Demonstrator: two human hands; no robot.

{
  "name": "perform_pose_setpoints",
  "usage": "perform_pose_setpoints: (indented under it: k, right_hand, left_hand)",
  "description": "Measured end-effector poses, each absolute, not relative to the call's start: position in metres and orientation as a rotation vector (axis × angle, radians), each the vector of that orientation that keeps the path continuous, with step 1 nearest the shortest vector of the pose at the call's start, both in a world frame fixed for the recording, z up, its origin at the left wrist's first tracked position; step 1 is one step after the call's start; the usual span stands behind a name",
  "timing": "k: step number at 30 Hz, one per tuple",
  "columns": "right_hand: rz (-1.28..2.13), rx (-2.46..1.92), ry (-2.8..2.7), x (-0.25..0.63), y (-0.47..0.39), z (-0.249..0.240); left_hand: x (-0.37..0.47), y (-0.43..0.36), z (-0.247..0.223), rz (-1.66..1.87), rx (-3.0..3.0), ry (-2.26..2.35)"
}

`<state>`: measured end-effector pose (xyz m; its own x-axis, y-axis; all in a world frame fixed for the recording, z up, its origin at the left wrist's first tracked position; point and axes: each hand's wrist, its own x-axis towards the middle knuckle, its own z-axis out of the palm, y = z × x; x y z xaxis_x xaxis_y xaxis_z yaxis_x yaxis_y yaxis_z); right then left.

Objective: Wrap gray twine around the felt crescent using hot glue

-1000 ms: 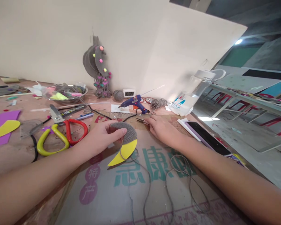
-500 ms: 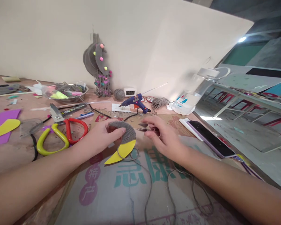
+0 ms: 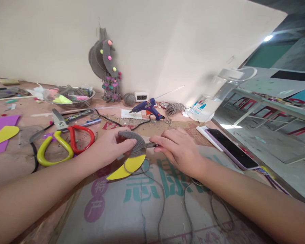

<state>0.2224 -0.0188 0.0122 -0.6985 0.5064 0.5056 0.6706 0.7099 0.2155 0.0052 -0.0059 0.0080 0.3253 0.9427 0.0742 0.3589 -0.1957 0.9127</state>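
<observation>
My left hand (image 3: 117, 144) pinches a yellow crescent cutout (image 3: 132, 166), its thumb lying over the upper part. Grey yarn (image 3: 137, 144) is wound closely round that upper part, and the lower point stays bare yellow. A loose yarn strand (image 3: 163, 200) loops below the crescent and trails across the board. My right hand (image 3: 179, 149) is closed around what look like small scissors (image 3: 150, 144). Their metal tips touch the right edge of the wound yarn; the handles are mostly hidden by my fingers.
Large scissors (image 3: 72, 139) with red and yellow handles lie at left. Behind are a blue glue gun (image 3: 148, 107), a yarn skein (image 3: 175, 108) and a metal bowl (image 3: 90, 98) of craft bits. A bottle (image 3: 210, 96) and a phone (image 3: 232, 147) lie to the right.
My right hand has turned palm down and moved slightly left, bringing the small scissors' tips from beside the crescent to the wound yarn. My left hand keeps its hold; the crescent has tilted slightly.
</observation>
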Motion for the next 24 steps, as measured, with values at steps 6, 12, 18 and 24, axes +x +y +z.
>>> perform_pose_setpoints:
  k: [6, 12, 18, 24]
  right_hand:
    - [-0.561, -0.913, -2.554, 0.2207, -0.0189, 0.0120]
    - [-0.567, -0.920, -2.562, 0.2208, -0.0183, 0.0121]
    - [-0.511, -0.910, -2.543, 0.2212, -0.0168, 0.0110]
    - [-0.436, -0.914, -2.526, 0.2211, -0.0164, 0.0110]
  left_hand:
    - [0.0058, -0.0071, 0.0098, 0.823, 1.728, 1.163]
    - [0.0051, -0.0077, 0.0092, 0.812, 1.679, 1.143]
    - [0.0025, -0.0039, 0.0060, 0.761, 1.628, 1.069]
    - [0.0017, -0.0036, 0.0078, 0.779, 1.646, 1.100]
